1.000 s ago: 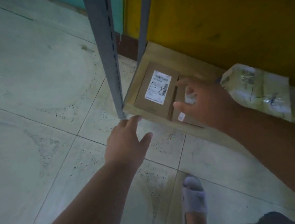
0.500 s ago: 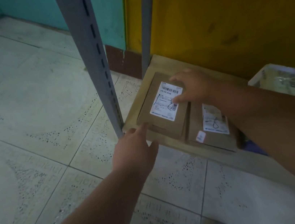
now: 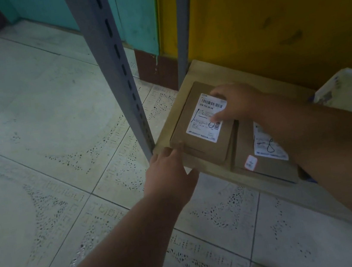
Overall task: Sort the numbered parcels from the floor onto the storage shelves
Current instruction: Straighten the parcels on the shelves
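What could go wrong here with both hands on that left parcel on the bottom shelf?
1. The left parcel lies on another flat parcel, not squarely stacked; a push from the right hand could slide it askew.
2. The left hand works close beside the slotted post; knuckles could knock its edge.
3. The right forearm covers part of the right parcel and could drag it toward the shelf edge.
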The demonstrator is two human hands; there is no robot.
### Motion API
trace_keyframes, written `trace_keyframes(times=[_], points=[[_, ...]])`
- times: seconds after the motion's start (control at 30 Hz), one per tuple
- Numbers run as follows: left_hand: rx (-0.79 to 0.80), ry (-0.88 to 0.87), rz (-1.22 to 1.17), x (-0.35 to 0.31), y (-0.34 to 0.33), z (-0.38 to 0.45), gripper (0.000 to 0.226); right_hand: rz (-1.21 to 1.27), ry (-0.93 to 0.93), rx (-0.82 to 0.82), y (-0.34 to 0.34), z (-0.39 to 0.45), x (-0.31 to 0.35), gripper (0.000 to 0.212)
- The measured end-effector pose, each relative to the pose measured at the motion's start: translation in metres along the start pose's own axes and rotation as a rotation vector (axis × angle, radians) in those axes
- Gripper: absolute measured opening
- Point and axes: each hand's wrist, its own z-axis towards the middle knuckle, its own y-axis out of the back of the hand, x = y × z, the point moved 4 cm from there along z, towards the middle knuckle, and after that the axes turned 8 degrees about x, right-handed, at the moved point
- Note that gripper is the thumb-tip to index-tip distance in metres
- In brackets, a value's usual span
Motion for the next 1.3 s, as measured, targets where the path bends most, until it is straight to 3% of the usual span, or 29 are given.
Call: trace_keyframes(times=[0.43, 0.6, 0.73, 0.8, 1.3], points=[[-0.033, 0.016, -0.029, 0.005, 0.007, -0.001, 0.075, 0.033, 0.033, 0.028, -0.001, 0.006, 0.01, 0.09], [-0.062, 0.003, -0.105, -0.016, 0.005, -0.018, 0.055, 0.028, -0.019, -0.002, 0.022, -0.024, -0.018, 0.076], [0.104, 0.016, -0.3, -0.053, -0.032, -0.032, 0.039, -0.174, -0.128, 0.174, 0.021, -0.061, -0.054, 0.064], [0.159, 0.043, -0.415, -0.067, -0.049, -0.032, 0.044, -0.239, -0.15, 0.187, 0.014, -0.071, -0.062, 0.055], [0.127, 0.027, -0.489, -0.087, -0.064, -0.029, 0.054, -0.164, -0.2, 0.098, 0.001, -0.069, -0.076, 0.078]])
